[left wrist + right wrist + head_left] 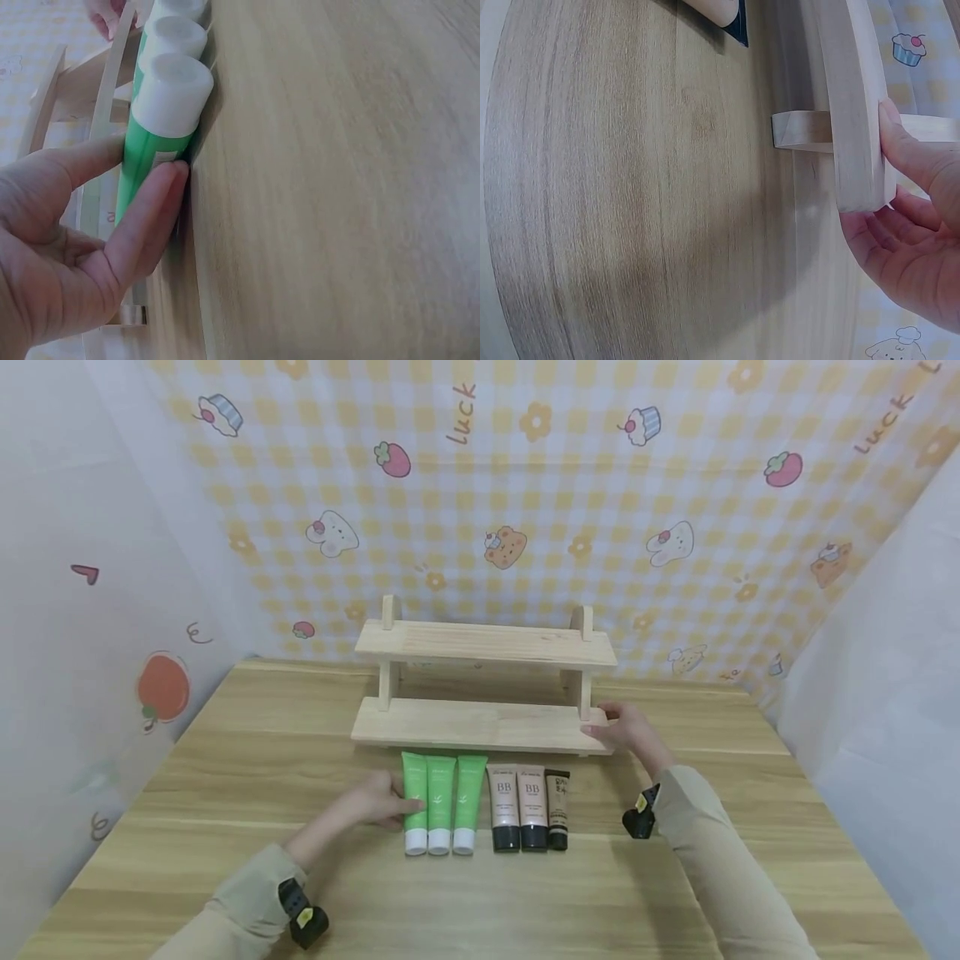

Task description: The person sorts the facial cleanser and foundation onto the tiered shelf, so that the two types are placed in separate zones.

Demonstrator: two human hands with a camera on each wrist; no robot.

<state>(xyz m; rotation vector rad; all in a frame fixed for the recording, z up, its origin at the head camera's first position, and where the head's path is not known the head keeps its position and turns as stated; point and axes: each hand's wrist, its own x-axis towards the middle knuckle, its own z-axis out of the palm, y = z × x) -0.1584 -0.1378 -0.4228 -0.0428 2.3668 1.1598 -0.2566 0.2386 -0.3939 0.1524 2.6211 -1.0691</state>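
My left hand [381, 799] pinches the leftmost green tube [415, 793] between thumb and fingers, just below its white cap [171, 94]. Two more green tubes, a middle one [441, 793] and a right one [468, 793], lie beside it with caps toward me. At the back stands a two-tier wooden shelf [480, 727]. My right hand [626, 731] grips the right end of its lower board [859, 135], thumb on top and fingers curled beneath.
Right of the green tubes lie two pinkish BB cream tubes [506, 802] with black caps and a slimmer brown tube [558, 806]. The wooden table [480, 902] ends at a yellow checked cloth [450, 518] behind the shelf. White cloth [97, 510] hangs at the sides.
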